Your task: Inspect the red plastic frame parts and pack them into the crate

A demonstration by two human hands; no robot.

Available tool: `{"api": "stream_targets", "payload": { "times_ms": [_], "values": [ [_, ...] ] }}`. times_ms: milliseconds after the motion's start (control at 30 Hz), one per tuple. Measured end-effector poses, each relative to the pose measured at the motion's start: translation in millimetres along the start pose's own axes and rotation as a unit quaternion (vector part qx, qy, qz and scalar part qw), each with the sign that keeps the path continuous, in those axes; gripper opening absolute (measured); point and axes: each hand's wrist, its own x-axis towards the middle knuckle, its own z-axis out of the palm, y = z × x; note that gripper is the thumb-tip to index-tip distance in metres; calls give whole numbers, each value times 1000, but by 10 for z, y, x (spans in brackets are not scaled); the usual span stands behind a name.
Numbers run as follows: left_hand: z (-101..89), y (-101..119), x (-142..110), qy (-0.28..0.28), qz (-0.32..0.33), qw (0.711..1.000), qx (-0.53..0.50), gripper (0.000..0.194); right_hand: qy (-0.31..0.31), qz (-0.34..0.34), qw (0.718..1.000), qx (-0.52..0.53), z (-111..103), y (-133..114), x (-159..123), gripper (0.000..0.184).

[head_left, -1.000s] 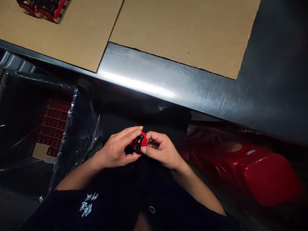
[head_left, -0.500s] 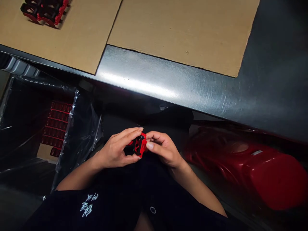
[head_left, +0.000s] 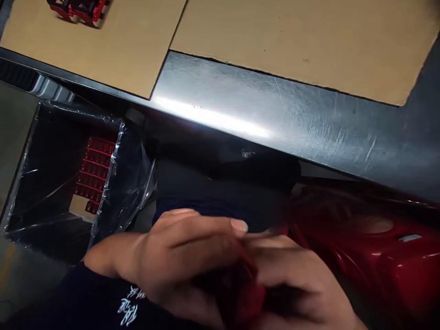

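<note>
Head view, heavy motion blur. Small red-and-black plastic part (head_left: 240, 293) low in frame, between both hands, below the table edge; shape smeared and unreadable. Left hand (head_left: 178, 261): fingers (head_left: 206, 227) together, curled round the part from the left. Right hand (head_left: 292, 279): fingers (head_left: 285, 256) together, wrapped round it from the right. Both sets apparently closed on the part; exact contact points lost in the blur. No contact between part and any surface visible.

Handling note: two-handed hold close to the body looks sound for a part this small. Best kept to firm fingertip pressure on both sides, with little wrist motion. Seating or alignment not checkable from this blurred frame.

Around the hands: scratched stainless steel table (head_left: 240, 110) across the upper frame, two cardboard sheets (head_left: 292, 46) on top, meeting at a seam. Stack of similar red-and-black parts (head_left: 79, 9) on the left sheet, at the top edge of frame. Lower left: clear plastic film (head_left: 130, 183) lining a dark bin (head_left: 44, 183), rows of red parts (head_left: 96, 174) inside. Right: large glossy red moulded shell (head_left: 378, 247), just beside the right hand. Bottom left: dark sleeve (head_left: 103, 293) with white lettering.
</note>
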Motion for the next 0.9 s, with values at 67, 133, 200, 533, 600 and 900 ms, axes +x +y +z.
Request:
{"api": "stream_targets", "payload": {
  "times_ms": [67,133,200,533,600,900],
  "values": [
    [44,-119,56,43,81,996,-5,99,49,60,997,12,3,67,24,23],
    [101,-277,115,60,102,993,-2,95,102,127,985,56,-3,190,48,18],
    [153,-414,144,50,90,995,-1,86,128,165,972,111,-15,327,62,18],
    [251,-597,93,54,91,994,34,79,153,185,963,121,-61,607,84,22],
    [266,-627,90,58,92,993,37,80,151,184,965,111,-72,629,92,23],
    [384,-817,18,93,162,975,121,98,193,151,969,19,-79,666,108,30]
  ]
}}
